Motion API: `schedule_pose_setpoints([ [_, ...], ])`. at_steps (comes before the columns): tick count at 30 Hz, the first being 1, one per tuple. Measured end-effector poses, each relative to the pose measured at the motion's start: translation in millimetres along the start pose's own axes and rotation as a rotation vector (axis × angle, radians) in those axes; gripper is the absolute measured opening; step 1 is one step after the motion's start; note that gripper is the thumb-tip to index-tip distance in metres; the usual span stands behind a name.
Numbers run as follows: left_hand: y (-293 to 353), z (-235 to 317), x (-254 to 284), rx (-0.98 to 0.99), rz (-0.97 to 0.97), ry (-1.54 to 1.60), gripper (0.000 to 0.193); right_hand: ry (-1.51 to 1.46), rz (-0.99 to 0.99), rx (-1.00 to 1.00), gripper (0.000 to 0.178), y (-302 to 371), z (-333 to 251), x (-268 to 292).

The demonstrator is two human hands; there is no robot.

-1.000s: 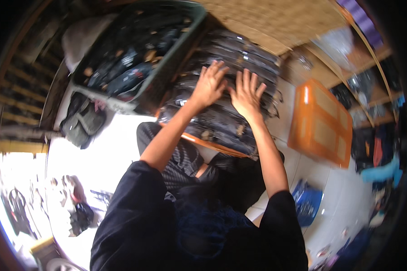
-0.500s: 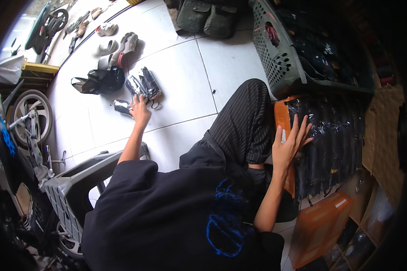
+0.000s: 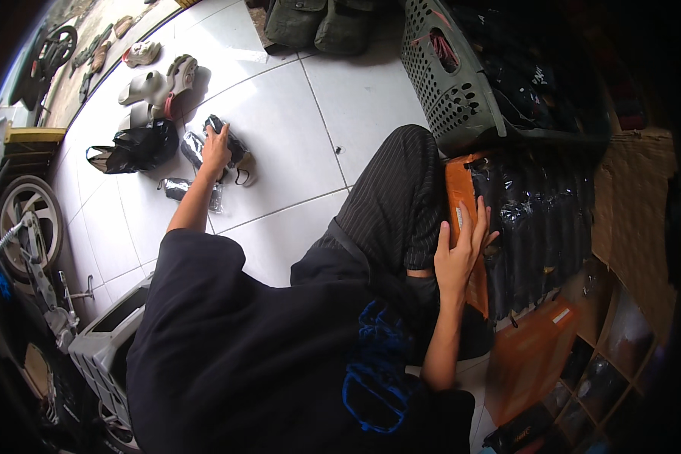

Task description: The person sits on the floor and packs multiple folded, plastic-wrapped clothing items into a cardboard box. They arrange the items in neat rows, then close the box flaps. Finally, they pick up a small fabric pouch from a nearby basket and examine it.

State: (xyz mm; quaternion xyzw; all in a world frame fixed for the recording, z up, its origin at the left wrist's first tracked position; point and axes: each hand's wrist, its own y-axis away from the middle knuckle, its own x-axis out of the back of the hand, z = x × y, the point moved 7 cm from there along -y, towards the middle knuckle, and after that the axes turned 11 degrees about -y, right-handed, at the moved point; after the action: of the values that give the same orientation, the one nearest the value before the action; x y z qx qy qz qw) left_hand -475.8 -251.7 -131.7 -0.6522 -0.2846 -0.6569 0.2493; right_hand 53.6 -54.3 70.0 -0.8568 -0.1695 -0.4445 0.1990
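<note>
My left hand [image 3: 216, 150] reaches to the floor at the upper left, its fingers closed round the top of a plastic-wrapped black roll [image 3: 213, 123]. Similar rolls lie beside it, one of them [image 3: 238, 151] to its right; dark cord loops at their ends resemble those of folding umbrellas. Nearer to me is another wrapped roll [image 3: 177, 188], lying crosswise. With fingers spread, my right hand [image 3: 461, 253] rests by the orange flap [image 3: 458, 185] of an opened box. Packed side by side in that box are several black wrapped rolls [image 3: 541, 227].
A black plastic bag [image 3: 140, 146] and pale clogs [image 3: 159, 85] lie beyond the rolls. A grey perforated basket [image 3: 450, 83] of dark goods stands at the upper right. A grey plastic stool [image 3: 110, 340] and a motorbike wheel [image 3: 30, 216] are at the left; an orange package [image 3: 533, 359] lies lower right.
My left hand has moved from the crosswise roll to the upright group beyond it and closed on one. The right hand stays by the box flap. The view has shifted slightly.
</note>
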Motion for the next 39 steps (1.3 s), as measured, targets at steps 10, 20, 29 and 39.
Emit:
schedule_pose_setpoints([
  [10, 85, 167, 34, -0.399, -0.181, -0.188, 0.078, -0.139, -0.03, -0.04, 0.041, 23, -4, -1],
  [20, 86, 198, -14, -0.67, -0.117, -0.048, 0.058, -0.288, -0.051, 0.09, 0.04, 38, -11, 5],
  [29, 97, 242, 147, -0.61, -0.01, 0.141, 0.056, -0.989, -0.145, -0.186, 0.061, 38, 9, -12],
  [39, 164, 443, 245, -1.109, 0.0, 0.366, 0.075, -0.91, 0.316, -0.163, 0.094, 37, 38, 58],
])
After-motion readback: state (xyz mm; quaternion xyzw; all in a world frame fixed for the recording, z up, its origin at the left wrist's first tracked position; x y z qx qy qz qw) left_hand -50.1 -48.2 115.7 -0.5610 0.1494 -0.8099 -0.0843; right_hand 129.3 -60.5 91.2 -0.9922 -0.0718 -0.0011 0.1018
